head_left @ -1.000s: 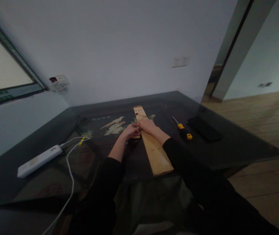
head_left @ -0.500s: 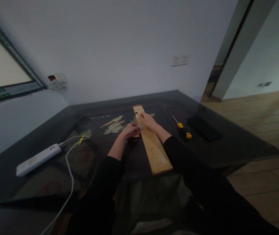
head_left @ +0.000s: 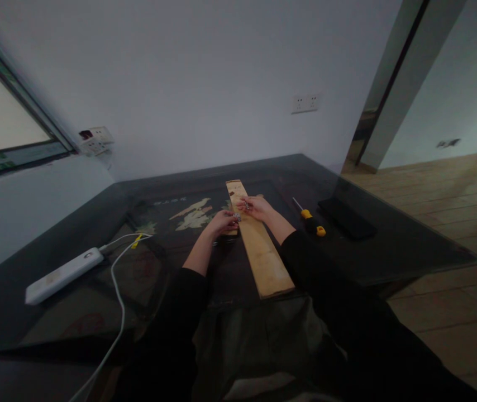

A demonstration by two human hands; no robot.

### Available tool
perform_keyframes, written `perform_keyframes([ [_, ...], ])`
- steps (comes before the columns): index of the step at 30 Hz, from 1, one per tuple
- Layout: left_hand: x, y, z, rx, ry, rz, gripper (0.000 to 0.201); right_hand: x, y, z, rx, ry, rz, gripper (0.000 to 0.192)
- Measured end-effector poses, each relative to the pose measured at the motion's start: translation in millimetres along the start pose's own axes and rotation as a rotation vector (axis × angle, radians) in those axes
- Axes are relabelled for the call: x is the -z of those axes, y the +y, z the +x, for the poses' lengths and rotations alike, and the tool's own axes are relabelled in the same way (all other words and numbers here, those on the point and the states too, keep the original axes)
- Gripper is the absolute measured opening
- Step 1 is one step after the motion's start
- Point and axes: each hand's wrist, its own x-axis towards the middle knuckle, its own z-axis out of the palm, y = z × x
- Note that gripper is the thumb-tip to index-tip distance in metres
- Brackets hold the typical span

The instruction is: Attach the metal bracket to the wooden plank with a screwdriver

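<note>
A long flat wooden board (head_left: pixel 266 259) lies lengthwise on the dark table, a dark mark near its far end. My left hand (head_left: pixel 222 222) is at the board's left edge, fingertips closed on a small silvery metal piece (head_left: pixel 237 217) too small to identify. Part of a smaller wooden piece (head_left: pixel 230 232) shows beneath that hand. Over the board's far half, my right hand (head_left: pixel 258 208) pinches a small thin shiny metal piece (head_left: pixel 246 205), its kind unclear. To the right lies a screwdriver (head_left: pixel 310 220) with a yellow and black handle.
A black flat object (head_left: pixel 346 218) rests right of the screwdriver. At the left are a white power strip (head_left: pixel 65 274) and its white cable (head_left: pixel 120 301), which runs over the near edge. The wall behind the table (head_left: pixel 389 245) has sockets (head_left: pixel 305 103).
My right hand has turned and its fingers have opened out a little, bringing a shiny metal piece into sight. My left hand stays nearly in place with its metal piece.
</note>
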Motion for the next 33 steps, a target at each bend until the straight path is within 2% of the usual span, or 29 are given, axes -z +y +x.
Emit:
perform_keyframes([
  [7,1.6,-5,5,-0.005,0.005,-0.047,0.018,10,-6,-3,0.017,0.041,-0.502,0.020],
  [9,1.4,-5,5,-0.001,0.009,-0.035,0.016,9,-10,-6,0.093,-0.044,-0.827,0.019],
  [11,1.0,-4,4,-0.001,0.012,-0.031,0.016,6,-14,-10,0.187,-0.198,-1.187,0.015],
  [13,0.7,-3,3,-0.009,0.007,-0.039,0.016,2,-18,-13,0.234,-0.310,-1.399,0.013],
  [22,0.3,-2,0,-0.030,-0.018,-0.039,0.011,-2,-9,-18,0.227,-0.295,-1.714,0.034],
  [26,-0.6,-1,1,-0.022,-0.004,-0.016,0.009,-4,-8,-21,0.305,-0.318,-1.805,0.032],
  [33,0.9,-6,7,-0.037,-0.002,-0.038,0.010,-9,-13,-26,0.330,-0.302,-1.842,0.031],
])
